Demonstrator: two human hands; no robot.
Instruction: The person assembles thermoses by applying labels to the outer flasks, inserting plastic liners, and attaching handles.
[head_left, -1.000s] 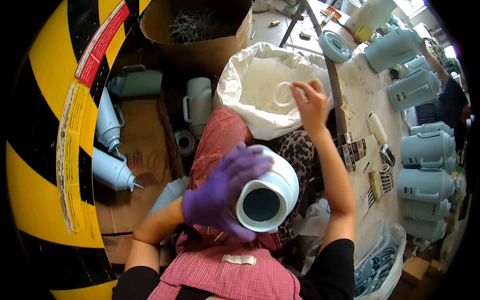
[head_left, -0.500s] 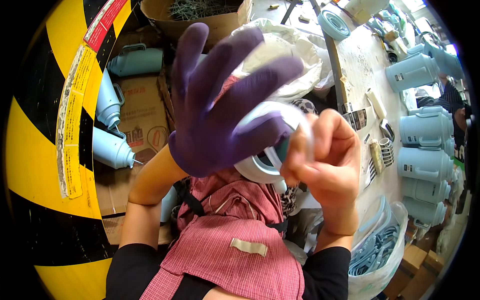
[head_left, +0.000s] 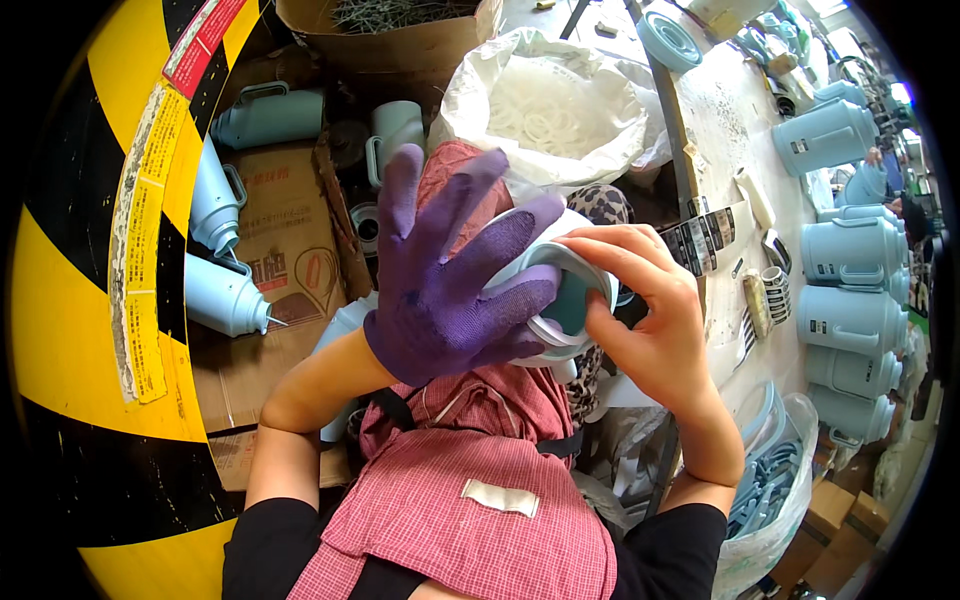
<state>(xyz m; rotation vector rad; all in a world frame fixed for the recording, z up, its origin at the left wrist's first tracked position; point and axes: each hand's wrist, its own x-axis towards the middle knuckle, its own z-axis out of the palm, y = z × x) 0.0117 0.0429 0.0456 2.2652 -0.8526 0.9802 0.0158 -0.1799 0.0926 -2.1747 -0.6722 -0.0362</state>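
Much of the pale-blue jug (head_left: 572, 300) is hidden from me: my hands cover its sides, and its lower body drops out of sight beneath them, above my lap. Whether a separate ring sits at its mouth, I cannot make out. My gloved left hand (head_left: 435, 300) is spread wide, fingers fanned, its thumb and lower fingers against the near left side of the mouth. My bare right hand (head_left: 655, 315) curves at the right of the rim, thumb toward the opening and forefinger along the far edge; I cannot tell how firmly it pinches, or on what. Both my elbows bend outward, forearms angled in over my red checked apron (head_left: 440, 510). Beyond the jug stands a white bag (head_left: 465, 110) of pale rings (head_left: 550, 105).
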